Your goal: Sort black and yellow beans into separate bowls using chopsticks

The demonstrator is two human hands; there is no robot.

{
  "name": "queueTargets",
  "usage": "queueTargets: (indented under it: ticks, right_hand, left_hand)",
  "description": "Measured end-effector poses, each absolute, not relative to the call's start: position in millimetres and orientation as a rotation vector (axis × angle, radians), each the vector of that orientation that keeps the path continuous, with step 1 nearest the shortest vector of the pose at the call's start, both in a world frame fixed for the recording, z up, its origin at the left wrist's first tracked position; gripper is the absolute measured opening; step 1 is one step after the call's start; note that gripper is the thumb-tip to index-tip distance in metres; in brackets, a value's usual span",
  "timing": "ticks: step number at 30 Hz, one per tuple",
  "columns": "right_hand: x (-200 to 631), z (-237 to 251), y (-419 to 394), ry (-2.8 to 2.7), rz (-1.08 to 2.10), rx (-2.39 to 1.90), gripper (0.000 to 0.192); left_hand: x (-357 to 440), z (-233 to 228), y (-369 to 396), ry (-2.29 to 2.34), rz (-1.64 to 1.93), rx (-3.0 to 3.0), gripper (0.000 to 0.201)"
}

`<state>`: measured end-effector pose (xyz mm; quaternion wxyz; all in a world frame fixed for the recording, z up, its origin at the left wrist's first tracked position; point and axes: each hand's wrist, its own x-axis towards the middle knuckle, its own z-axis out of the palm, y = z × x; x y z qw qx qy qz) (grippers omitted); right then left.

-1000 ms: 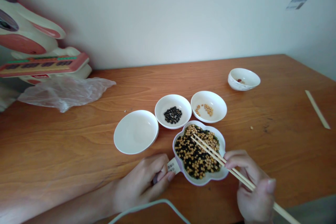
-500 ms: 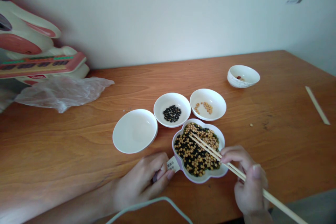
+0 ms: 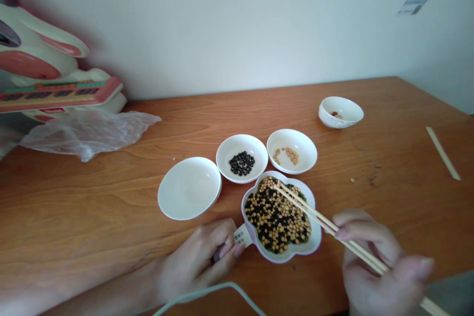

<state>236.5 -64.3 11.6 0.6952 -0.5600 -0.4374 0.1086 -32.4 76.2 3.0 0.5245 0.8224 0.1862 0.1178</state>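
Observation:
A flower-shaped dish [image 3: 313,242] with a labelled handle holds a mix of yellow, black and green beans [image 3: 279,215]. My left hand [image 3: 200,256] is closed around its handle. Wooden chopsticks [image 3: 314,215] are gripped in my right hand [image 3: 381,261], which looks blurred. Their tips reach over the beans near the dish's far side; whether a bean is between them I cannot tell. Just behind the dish stand a white bowl [image 3: 255,145] with black beans [image 3: 242,163] and another bowl [image 3: 307,158] with a few yellow beans [image 3: 291,155]. An empty white bowl [image 3: 188,192] sits to the left.
Farther back right is a bowl [image 3: 340,111] with a few small bits inside. A pale stick [image 3: 443,154] and a loose bean [image 3: 352,180] lie on the table. At left are a plastic bag [image 3: 89,131] and a toy keyboard [image 3: 62,91]. A pale cable [image 3: 222,286] crosses the front.
My right hand has drawn back toward the lower right with the chopsticks, whose tips have shifted slightly right and up over the beans. My left hand keeps its hold on the dish handle.

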Motion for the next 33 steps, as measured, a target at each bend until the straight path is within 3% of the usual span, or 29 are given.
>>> queueTargets:
  ticks: [5,10,23,33]
  right_hand:
    - [249.0,25.5,-39.1,-0.902,-0.072,-1.195,0.066]
    - [258.5,13.6,-25.8,-0.833,-0.141,-1.294,0.067]
    - [236.3,10.0,-59.8,-1.01,0.338,-1.335,0.075]
    - [235.1,-3.6,-58.3,-1.184,0.386,-1.462,0.079]
  left_hand:
    - [-32.8,2.1,75.8,0.444,0.284,1.974,0.027]
    - [-33.2,-0.1,75.3,0.444,0.287,1.973,0.027]
    - [-31.4,3.0,76.6,0.434,0.306,2.01,0.027]
    - [-32.4,0.8,76.5,0.445,0.318,1.972,0.027]
